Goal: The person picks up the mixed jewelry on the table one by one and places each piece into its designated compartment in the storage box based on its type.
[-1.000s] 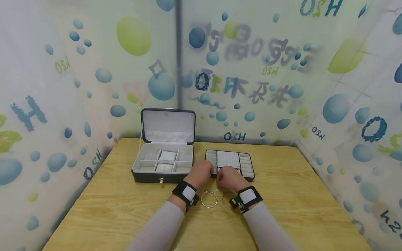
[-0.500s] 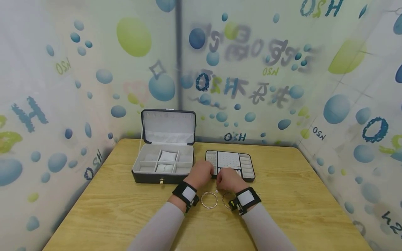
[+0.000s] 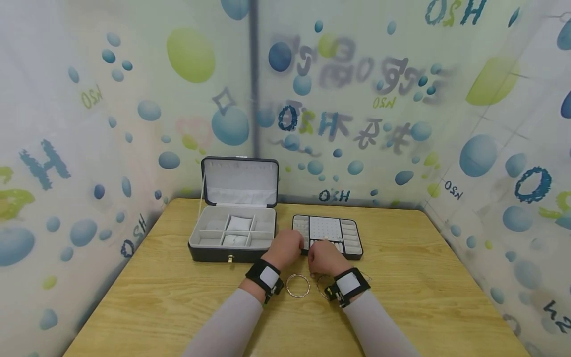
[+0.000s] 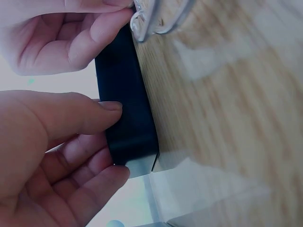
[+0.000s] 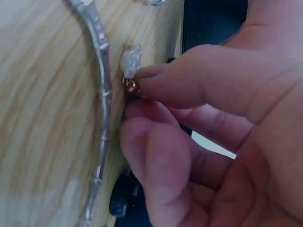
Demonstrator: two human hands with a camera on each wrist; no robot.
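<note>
My left hand (image 3: pixel 286 248) is at the front left corner of a dark jewelry tray (image 3: pixel 324 229). In the left wrist view, its thumb lies on the tray's dark front side and a lower fingertip reaches the end, so the hand grips the corner. My right hand (image 3: pixel 326 257) is in front of the tray. Between thumb and curled fingers it pinches a small earring (image 5: pixel 131 68) with a translucent white drop and a gold-coloured ball. A silver bracelet (image 5: pixel 105 94) of bamboo-like links lies on the table beside the right fingers. The tray's front edge is partly hidden behind both hands.
To the left stands a black box (image 3: pixel 209 254) with its lid up, pale compartments and two cushions. A round bracelet (image 3: pixel 298 286) lies between the wrists; another (image 3: pixel 322 287) is partly under the right wrist. A fine chain (image 3: pixel 367 275) shows beyond that wrist. Patterned curtains surround the table.
The right hand has turned and drawn slightly toward me, with the earring's white drop now nearer its lower edge. The left hand stays at the tray's corner.
</note>
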